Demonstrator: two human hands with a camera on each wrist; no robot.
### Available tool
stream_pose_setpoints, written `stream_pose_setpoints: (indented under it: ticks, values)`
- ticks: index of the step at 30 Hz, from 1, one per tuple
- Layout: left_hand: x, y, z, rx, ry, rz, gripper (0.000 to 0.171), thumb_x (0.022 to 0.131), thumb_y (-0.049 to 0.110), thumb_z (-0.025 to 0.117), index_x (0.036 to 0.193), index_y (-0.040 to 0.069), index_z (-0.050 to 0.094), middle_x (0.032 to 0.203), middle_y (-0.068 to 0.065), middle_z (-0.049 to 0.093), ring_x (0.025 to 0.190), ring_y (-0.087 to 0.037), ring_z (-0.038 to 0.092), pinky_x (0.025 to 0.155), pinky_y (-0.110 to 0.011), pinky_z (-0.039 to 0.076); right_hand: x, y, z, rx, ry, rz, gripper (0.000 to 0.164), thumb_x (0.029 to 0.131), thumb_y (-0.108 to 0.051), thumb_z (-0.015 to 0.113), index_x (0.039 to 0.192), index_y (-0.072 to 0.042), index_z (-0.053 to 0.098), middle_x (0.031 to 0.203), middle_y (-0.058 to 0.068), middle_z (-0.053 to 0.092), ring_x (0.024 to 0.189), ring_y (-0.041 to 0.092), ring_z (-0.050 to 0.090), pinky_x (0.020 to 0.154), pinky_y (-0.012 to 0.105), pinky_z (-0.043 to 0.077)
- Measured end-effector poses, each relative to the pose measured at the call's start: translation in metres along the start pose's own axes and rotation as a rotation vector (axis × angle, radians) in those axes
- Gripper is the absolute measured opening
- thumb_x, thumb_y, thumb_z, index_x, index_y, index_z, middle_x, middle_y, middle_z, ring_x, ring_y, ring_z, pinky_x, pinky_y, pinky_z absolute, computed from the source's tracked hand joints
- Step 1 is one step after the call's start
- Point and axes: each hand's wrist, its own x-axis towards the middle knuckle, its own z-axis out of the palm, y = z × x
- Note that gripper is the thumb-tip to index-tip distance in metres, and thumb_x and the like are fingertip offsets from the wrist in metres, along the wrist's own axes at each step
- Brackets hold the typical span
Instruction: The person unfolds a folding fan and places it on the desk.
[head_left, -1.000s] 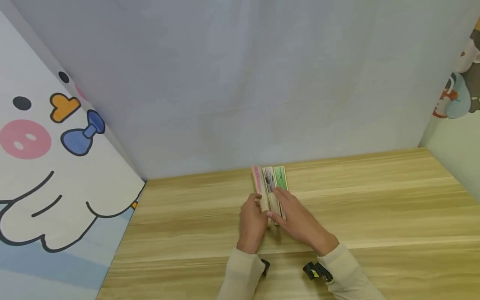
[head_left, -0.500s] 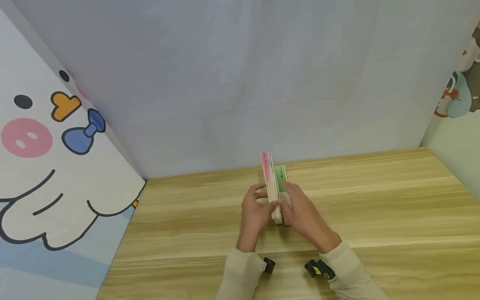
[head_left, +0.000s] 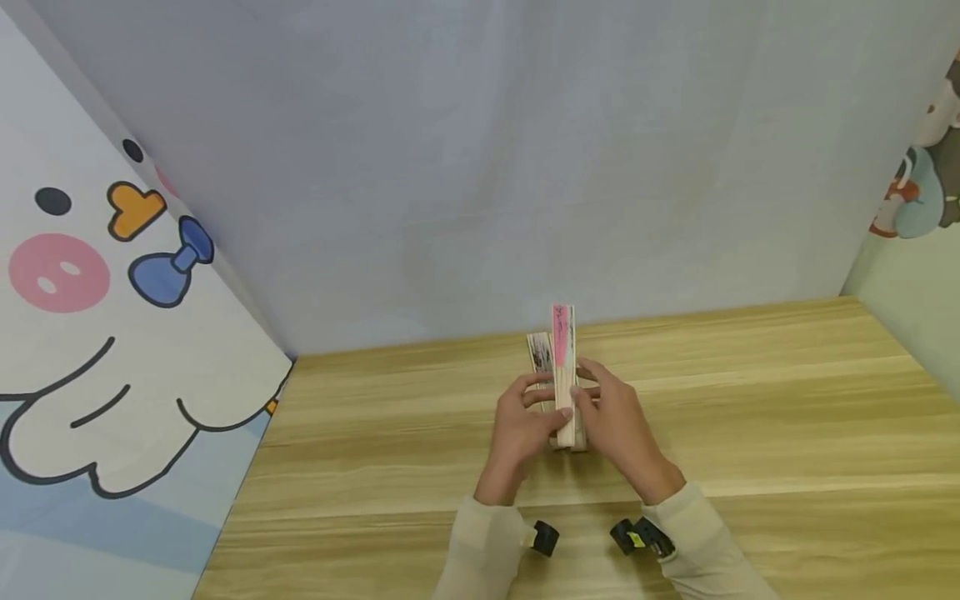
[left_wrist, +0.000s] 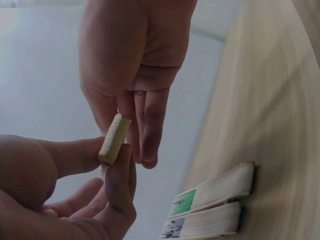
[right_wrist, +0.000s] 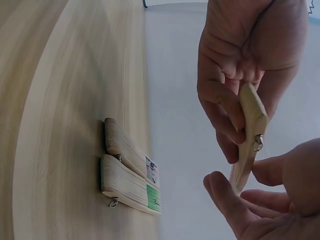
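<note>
A folded hand fan with a pink top [head_left: 561, 342] stands raised over the table between both hands. My left hand [head_left: 519, 427] pinches its bare wooden ribs low down, thumb in front. The right hand [head_left: 621, 421] has its thumb at the fan's right edge and its fingers behind. In the right wrist view, a small metal ring [right_wrist: 258, 143] shows on the pink fan's side, with thumb and fingers on either side of the wood. Two more folded fans, one green [right_wrist: 131, 184] and one black-and-white [right_wrist: 131, 150], lie side by side on the table below.
The wood-grain table [head_left: 360, 467] ends at a grey backdrop [head_left: 480, 183] just behind the fans. A white panel with cartoon prints [head_left: 150, 367] borders the left side. Each sleeve bears a black wrist camera, the left one [head_left: 546, 538] close to the right one [head_left: 622, 537].
The pink fan was beside the other two under both hands. It has been lifted and carried right, passing over them, and now overlaps the green fan in the head view.
</note>
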Motion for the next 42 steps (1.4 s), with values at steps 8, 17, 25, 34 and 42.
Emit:
stream_pose_setpoints:
  ticks: [8, 17, 25, 34, 42]
  values:
    - [0.001, -0.003, 0.004, 0.004, -0.028, -0.04, 0.054, 0.091, -0.006, 0.077, 0.142, 0.003, 0.062, 0.126, -0.018, 0.07, 0.07, -0.014, 0.069, 0.066, -0.029, 0.061, -0.001, -0.001, -0.003, 0.02, 0.07, 0.025, 0.043, 0.104, -0.001, 0.061, 0.146, 0.01, 0.054, 0.13, 0.032, 0.067, 0.106, 0.045, 0.072, 0.083, 0.052, 0.065]
    - [0.002, -0.005, 0.005, -0.027, -0.047, -0.069, 0.044, 0.095, -0.005, 0.072, 0.139, -0.005, 0.063, 0.117, -0.017, 0.07, 0.071, -0.017, 0.07, 0.065, -0.035, 0.065, -0.001, 0.0, -0.005, 0.063, 0.078, 0.066, 0.041, 0.099, 0.005, 0.065, 0.139, 0.011, 0.061, 0.121, 0.031, 0.071, 0.099, 0.042, 0.074, 0.071, 0.04, 0.065]
    - [0.005, -0.01, 0.002, -0.066, -0.045, -0.082, 0.035, 0.104, 0.006, 0.065, 0.136, -0.005, 0.064, 0.114, -0.017, 0.071, 0.072, -0.016, 0.069, 0.065, -0.041, 0.066, 0.0, -0.001, -0.005, 0.133, 0.052, 0.081, 0.042, 0.096, 0.012, 0.068, 0.137, 0.015, 0.06, 0.117, 0.033, 0.07, 0.088, 0.038, 0.076, 0.064, 0.032, 0.064]
    - [0.005, -0.009, 0.002, -0.092, -0.03, -0.064, 0.035, 0.104, 0.008, 0.064, 0.136, -0.005, 0.064, 0.116, -0.017, 0.069, 0.081, -0.02, 0.07, 0.063, -0.04, 0.066, 0.0, -0.002, -0.007, 0.197, 0.058, 0.155, 0.045, 0.096, 0.009, 0.069, 0.14, 0.013, 0.059, 0.117, 0.032, 0.07, 0.086, 0.035, 0.077, 0.066, 0.04, 0.066]
    - [0.005, -0.008, 0.005, -0.14, 0.018, -0.055, 0.033, 0.103, 0.007, 0.063, 0.133, -0.003, 0.066, 0.113, -0.016, 0.07, 0.08, -0.019, 0.069, 0.061, -0.037, 0.066, 0.0, -0.001, -0.009, 0.262, 0.082, 0.221, 0.046, 0.097, 0.006, 0.069, 0.142, 0.012, 0.058, 0.12, 0.032, 0.069, 0.084, 0.026, 0.077, 0.064, 0.032, 0.065]
